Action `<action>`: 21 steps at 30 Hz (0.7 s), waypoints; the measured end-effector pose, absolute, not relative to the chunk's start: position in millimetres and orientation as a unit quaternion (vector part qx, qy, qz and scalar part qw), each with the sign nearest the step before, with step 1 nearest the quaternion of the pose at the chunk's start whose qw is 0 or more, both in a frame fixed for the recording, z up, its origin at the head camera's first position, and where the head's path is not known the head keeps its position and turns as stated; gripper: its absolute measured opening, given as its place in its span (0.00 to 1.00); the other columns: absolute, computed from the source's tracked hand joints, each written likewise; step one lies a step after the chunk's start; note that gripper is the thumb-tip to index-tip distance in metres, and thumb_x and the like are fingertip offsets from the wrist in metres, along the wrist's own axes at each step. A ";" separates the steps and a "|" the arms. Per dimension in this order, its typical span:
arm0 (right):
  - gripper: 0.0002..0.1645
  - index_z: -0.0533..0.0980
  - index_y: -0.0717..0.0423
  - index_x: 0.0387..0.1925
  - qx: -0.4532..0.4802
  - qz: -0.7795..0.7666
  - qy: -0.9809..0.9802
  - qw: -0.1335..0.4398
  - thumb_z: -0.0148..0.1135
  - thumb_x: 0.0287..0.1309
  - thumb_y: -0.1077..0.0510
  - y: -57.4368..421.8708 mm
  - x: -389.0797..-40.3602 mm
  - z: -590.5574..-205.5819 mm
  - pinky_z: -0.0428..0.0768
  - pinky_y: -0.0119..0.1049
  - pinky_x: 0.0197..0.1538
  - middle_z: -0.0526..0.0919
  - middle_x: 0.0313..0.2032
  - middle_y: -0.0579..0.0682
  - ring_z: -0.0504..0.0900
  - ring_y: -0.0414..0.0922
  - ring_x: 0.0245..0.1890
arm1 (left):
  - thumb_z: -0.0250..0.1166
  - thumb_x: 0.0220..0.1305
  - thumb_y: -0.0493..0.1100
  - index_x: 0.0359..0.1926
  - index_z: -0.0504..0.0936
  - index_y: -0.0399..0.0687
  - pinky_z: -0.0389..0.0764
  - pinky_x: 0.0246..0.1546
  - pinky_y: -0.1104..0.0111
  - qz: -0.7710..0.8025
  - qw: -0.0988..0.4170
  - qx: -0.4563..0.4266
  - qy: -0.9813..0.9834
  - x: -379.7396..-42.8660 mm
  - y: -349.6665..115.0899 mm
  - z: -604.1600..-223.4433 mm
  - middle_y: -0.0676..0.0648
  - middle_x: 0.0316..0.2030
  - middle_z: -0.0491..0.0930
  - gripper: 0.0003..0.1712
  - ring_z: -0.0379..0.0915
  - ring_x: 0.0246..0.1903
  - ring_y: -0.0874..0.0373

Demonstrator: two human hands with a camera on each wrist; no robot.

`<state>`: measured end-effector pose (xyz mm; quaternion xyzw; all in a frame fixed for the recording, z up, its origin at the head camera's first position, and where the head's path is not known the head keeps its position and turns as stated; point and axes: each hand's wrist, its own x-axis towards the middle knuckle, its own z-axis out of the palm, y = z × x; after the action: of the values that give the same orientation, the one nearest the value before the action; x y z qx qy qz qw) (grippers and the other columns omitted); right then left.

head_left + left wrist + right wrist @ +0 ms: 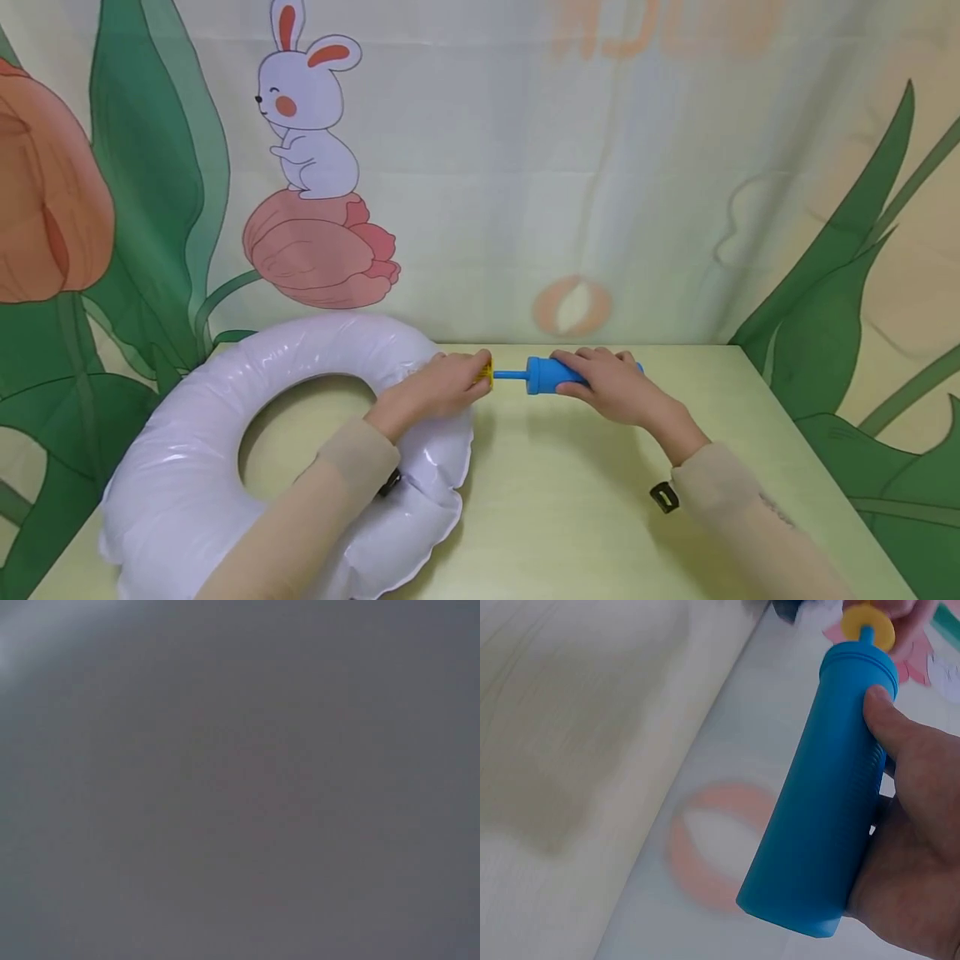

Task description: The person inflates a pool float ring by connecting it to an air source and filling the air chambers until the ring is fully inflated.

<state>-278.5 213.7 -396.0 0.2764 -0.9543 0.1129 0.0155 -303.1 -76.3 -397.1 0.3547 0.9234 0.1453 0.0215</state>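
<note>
A blue hand pump [817, 802] is held level above the table between both hands. My right hand [618, 383] grips its barrel, with the thumb [885, 712] lying along the side in the right wrist view. A thin blue rod [510, 375] sticks out of the barrel toward the left. On the rod's end is a yellow knob [868, 627], which my left hand [438, 385] holds in its fingers. Beneath the left forearm lies a white inflatable swim ring [187, 417], plump, with creases along its right edge. The left wrist view is only a grey blur.
The pale yellow-green table [555, 500] carries the ring on its left half. A printed curtain [480, 167] with a rabbit, tulips and leaves hangs right behind the table's back edge.
</note>
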 end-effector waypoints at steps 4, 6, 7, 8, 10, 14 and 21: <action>0.35 0.65 0.51 0.75 0.284 0.106 -0.953 0.011 0.57 0.74 0.42 190.5 -278.7 -393.1 0.66 0.61 0.55 0.78 0.60 0.57 0.76 0.57 0.59 | 0.51 0.73 0.43 0.42 0.69 0.46 0.66 0.37 0.58 0.132 0.017 0.357 0.924 -301.5 -72.4 -393.4 0.52 0.24 0.66 0.05 0.69 0.29 0.55; 0.35 0.65 0.51 0.75 0.290 0.107 -0.951 0.013 0.56 0.74 0.41 182.9 -279.0 -392.2 0.66 0.61 0.55 0.78 0.60 0.56 0.76 0.57 0.60 | 0.51 0.73 0.43 0.43 0.69 0.45 0.66 0.37 0.58 0.130 0.017 0.355 0.926 -300.5 -70.9 -392.7 0.51 0.25 0.67 0.05 0.70 0.29 0.55; 0.35 0.65 0.51 0.75 0.294 0.107 -0.950 0.013 0.56 0.74 0.41 180.8 -278.7 -391.9 0.67 0.61 0.54 0.78 0.60 0.56 0.76 0.56 0.60 | 0.52 0.73 0.43 0.43 0.69 0.45 0.66 0.37 0.57 0.131 0.017 0.354 0.926 -299.9 -70.2 -392.3 0.51 0.25 0.67 0.06 0.70 0.29 0.54; 0.35 0.65 0.52 0.75 0.296 0.109 -0.949 0.011 0.56 0.75 0.41 179.7 -278.2 -391.3 0.67 0.60 0.54 0.78 0.60 0.56 0.76 0.56 0.60 | 0.52 0.73 0.43 0.43 0.69 0.45 0.66 0.38 0.57 0.131 0.020 0.353 0.926 -299.3 -69.8 -391.9 0.51 0.25 0.67 0.06 0.70 0.29 0.54; 0.36 0.65 0.52 0.75 0.298 0.113 -0.948 0.004 0.56 0.74 0.41 180.3 -277.2 -390.6 0.67 0.59 0.54 0.79 0.59 0.56 0.76 0.56 0.59 | 0.52 0.74 0.43 0.44 0.69 0.46 0.66 0.39 0.57 0.132 0.029 0.349 0.927 -298.1 -69.9 -391.2 0.51 0.25 0.67 0.06 0.71 0.30 0.54; 0.36 0.66 0.50 0.75 0.294 0.115 -0.949 -0.004 0.58 0.73 0.41 192.1 -276.1 -389.3 0.67 0.58 0.54 0.79 0.58 0.55 0.76 0.55 0.57 | 0.51 0.75 0.45 0.45 0.69 0.48 0.66 0.41 0.56 0.140 0.044 0.347 0.926 -296.9 -72.2 -390.4 0.52 0.25 0.68 0.06 0.71 0.31 0.54; 0.35 0.68 0.49 0.73 0.284 0.137 -0.949 0.001 0.63 0.71 0.45 233.1 -276.5 -388.7 0.66 0.61 0.58 0.79 0.58 0.56 0.75 0.57 0.60 | 0.51 0.73 0.45 0.44 0.70 0.49 0.66 0.41 0.55 0.157 0.037 0.357 0.920 -297.0 -79.4 -390.1 0.53 0.24 0.69 0.05 0.70 0.30 0.56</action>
<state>-276.5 233.1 -388.7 0.2839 -0.9491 0.1366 0.0010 -297.0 -79.4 -390.1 0.3569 0.9202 0.1568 0.0368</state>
